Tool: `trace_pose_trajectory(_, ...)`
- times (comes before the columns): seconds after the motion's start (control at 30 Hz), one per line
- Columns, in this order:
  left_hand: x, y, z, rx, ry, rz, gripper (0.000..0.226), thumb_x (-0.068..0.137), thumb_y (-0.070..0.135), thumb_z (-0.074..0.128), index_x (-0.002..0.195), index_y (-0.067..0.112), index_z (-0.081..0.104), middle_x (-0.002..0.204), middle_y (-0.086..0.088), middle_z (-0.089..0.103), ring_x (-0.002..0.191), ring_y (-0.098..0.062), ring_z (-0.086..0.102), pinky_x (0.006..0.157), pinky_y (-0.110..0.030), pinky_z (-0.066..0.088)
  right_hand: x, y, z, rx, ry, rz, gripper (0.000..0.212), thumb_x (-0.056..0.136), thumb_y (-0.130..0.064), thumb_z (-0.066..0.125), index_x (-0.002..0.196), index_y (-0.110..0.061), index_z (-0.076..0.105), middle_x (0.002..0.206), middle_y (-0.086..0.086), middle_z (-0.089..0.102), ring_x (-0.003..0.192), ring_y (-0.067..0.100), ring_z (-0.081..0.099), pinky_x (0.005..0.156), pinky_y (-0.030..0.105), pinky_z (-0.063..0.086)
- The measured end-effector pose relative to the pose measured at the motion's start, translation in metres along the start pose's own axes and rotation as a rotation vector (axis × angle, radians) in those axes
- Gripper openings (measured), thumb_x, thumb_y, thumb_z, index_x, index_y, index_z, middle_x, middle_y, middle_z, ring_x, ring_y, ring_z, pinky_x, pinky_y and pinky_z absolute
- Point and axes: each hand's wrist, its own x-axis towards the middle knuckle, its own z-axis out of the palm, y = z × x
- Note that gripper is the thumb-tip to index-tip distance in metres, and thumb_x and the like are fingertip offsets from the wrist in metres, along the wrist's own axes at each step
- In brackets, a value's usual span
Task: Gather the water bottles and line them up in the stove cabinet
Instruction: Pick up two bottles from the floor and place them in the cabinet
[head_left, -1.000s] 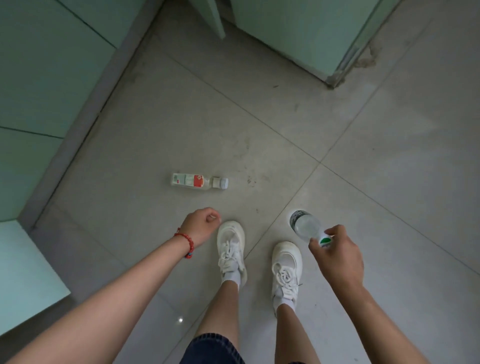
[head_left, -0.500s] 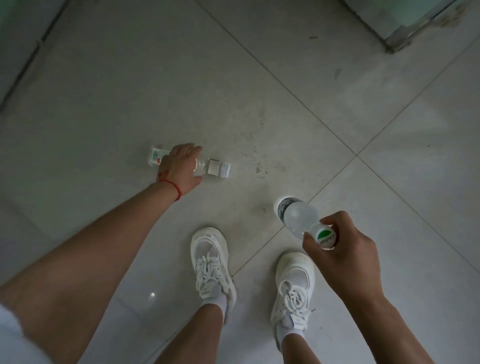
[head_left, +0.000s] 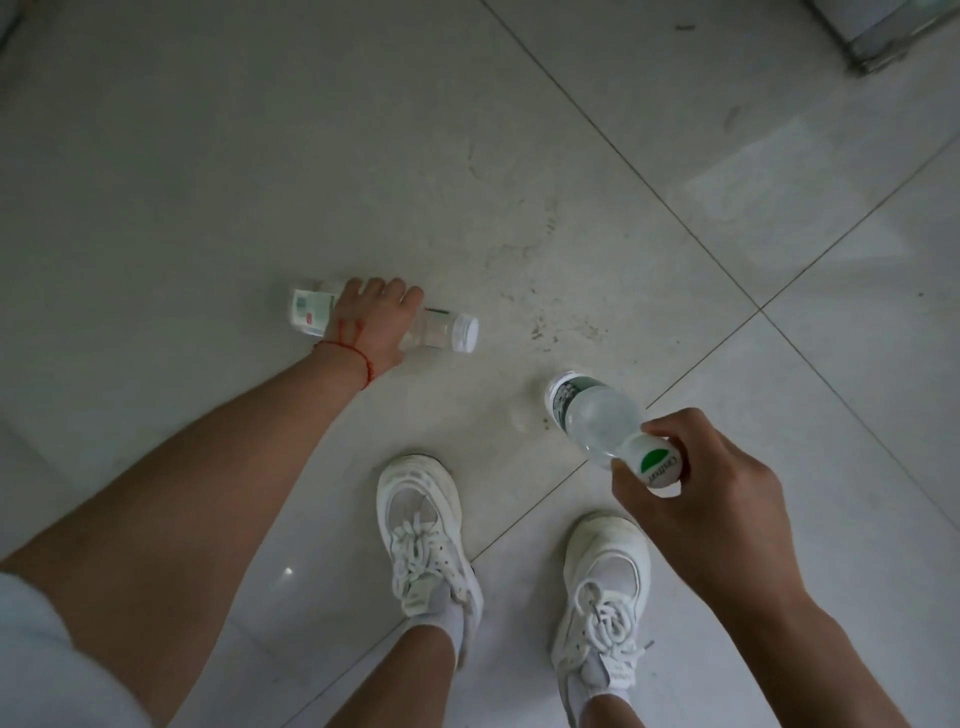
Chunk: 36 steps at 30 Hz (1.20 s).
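Note:
A clear water bottle with a red and white label and a white cap (head_left: 439, 330) lies on its side on the grey tiled floor (head_left: 519, 156). My left hand (head_left: 375, 325) is wrapped over its middle, fingers curled around the far side. My right hand (head_left: 696, 499) holds a second clear bottle (head_left: 592, 413) by its white and green cap, the bottle's bottom pointing down and away above the floor. The stove cabinet is out of view.
My two feet in white sneakers (head_left: 423, 535) (head_left: 605, 587) stand just below the bottles. A metal corner of a cabinet or door frame (head_left: 883, 39) shows at the top right. Tiled floor stretches around in all directions.
My left hand reached from near my foot to the lying bottle and has closed around it. The view dipped closer to the floor. My right hand keeps its bottle.

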Motion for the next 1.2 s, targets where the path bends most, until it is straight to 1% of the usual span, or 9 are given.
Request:
trace_pose_trajectory(0.1,-0.026,0.010,-0.015,-0.221,0.025,-0.060,0.064,0.070,0.017,0.067,0.128,0.007,0.041,0.126,-0.018,0.051,0.114,-0.035,0.050,0.093,-0.042,0.039,-0.001,-0.007,-0.012,-0.008,0.001,0.001,0.034,0.066,-0.022,0.078,0.093,-0.011,0.061,0.080,0.006,0.069,0.060,0.019,0.058,0.049,0.031,0.049)
trace_pose_trajectory(0.3,-0.105,0.049,-0.061,-0.624,0.120,-0.195,0.072,0.066,0.017,0.073,0.131,0.011,0.043,0.132,-0.011,0.051,0.118,-0.031,0.051,0.095,-0.035,0.042,-0.014,-0.026,-0.060,-0.035,0.038,0.011,0.033,0.067,-0.022,0.075,0.094,-0.010,0.060,0.084,0.009,0.070,0.066,0.027,0.063,0.054,0.033,0.051)
trace_pose_trajectory(0.53,-0.219,0.089,-0.138,-0.865,0.379,-0.385,0.065,0.056,0.016,0.082,0.115,0.005,0.058,0.114,-0.015,0.065,0.103,-0.030,0.064,0.085,-0.032,0.049,-0.053,-0.061,-0.152,-0.022,0.081,0.009,0.030,0.068,-0.020,0.072,0.094,-0.011,0.060,0.081,0.009,0.069,0.068,0.030,0.061,0.057,0.032,0.047)
trace_pose_trajectory(0.6,-0.251,0.098,-0.165,-0.905,0.426,-0.402,0.064,0.054,0.015,0.084,0.112,0.004,0.060,0.110,-0.015,0.066,0.100,-0.030,0.065,0.083,-0.026,0.047,-0.068,-0.073,-0.181,-0.011,0.091,-0.002,0.030,0.067,-0.019,0.073,0.094,-0.010,0.060,0.082,0.010,0.068,0.069,0.033,0.061,0.058,0.034,0.048)
trace_pose_trajectory(0.7,-0.299,0.108,-0.205,-0.970,0.495,-0.450,0.063,0.052,0.015,0.086,0.109,0.005,0.061,0.109,-0.014,0.067,0.100,-0.025,0.064,0.082,-0.008,0.034,-0.096,-0.093,-0.224,-0.001,0.094,0.001,0.031,0.069,-0.021,0.071,0.096,-0.012,0.059,0.084,0.008,0.067,0.074,0.033,0.061,0.062,0.035,0.047)
trace_pose_trajectory(0.77,-0.331,0.116,-0.233,-1.004,0.535,-0.486,0.063,0.053,0.017,0.086,0.110,0.005,0.061,0.109,-0.013,0.067,0.100,-0.023,0.063,0.083,-0.004,0.032,-0.118,-0.105,-0.250,-0.002,0.106,-0.023,0.031,0.069,-0.023,0.071,0.096,-0.013,0.059,0.084,0.008,0.067,0.074,0.033,0.061,0.062,0.033,0.045)
trace_pose_trajectory(0.87,-0.376,0.127,-0.272,-1.029,0.574,-0.543,0.065,0.055,0.021,0.086,0.114,0.007,0.059,0.112,-0.010,0.067,0.104,-0.021,0.062,0.088,-0.011,0.037,-0.151,-0.121,-0.284,-0.027,0.107,-0.068,0.031,0.069,-0.022,0.071,0.095,-0.011,0.059,0.082,0.008,0.067,0.070,0.032,0.058,0.058,0.030,0.040)
trace_pose_trajectory(1.0,-0.429,0.139,-0.309,-1.036,0.610,-0.620,0.066,0.057,0.028,0.084,0.116,0.011,0.058,0.113,-0.007,0.067,0.106,-0.023,0.063,0.088,-0.018,0.039,-0.186,-0.146,-0.329,-0.068,0.092,-0.120,0.029,0.071,-0.024,0.069,0.096,-0.014,0.060,0.086,0.004,0.068,0.068,0.021,0.045,0.060,0.027,0.035)
trace_pose_trajectory(1.2,-0.518,0.156,-0.329,-1.105,0.760,-0.793,0.057,0.055,0.031,0.084,0.103,0.008,0.063,0.100,-0.009,0.070,0.095,-0.026,0.065,0.083,-0.027,0.048,-0.240,-0.189,-0.379,-0.144,0.042,-0.176,0.026,0.073,-0.031,0.065,0.094,-0.019,0.057,0.089,0.000,0.068,0.069,0.021,0.046,0.061,0.027,0.035)
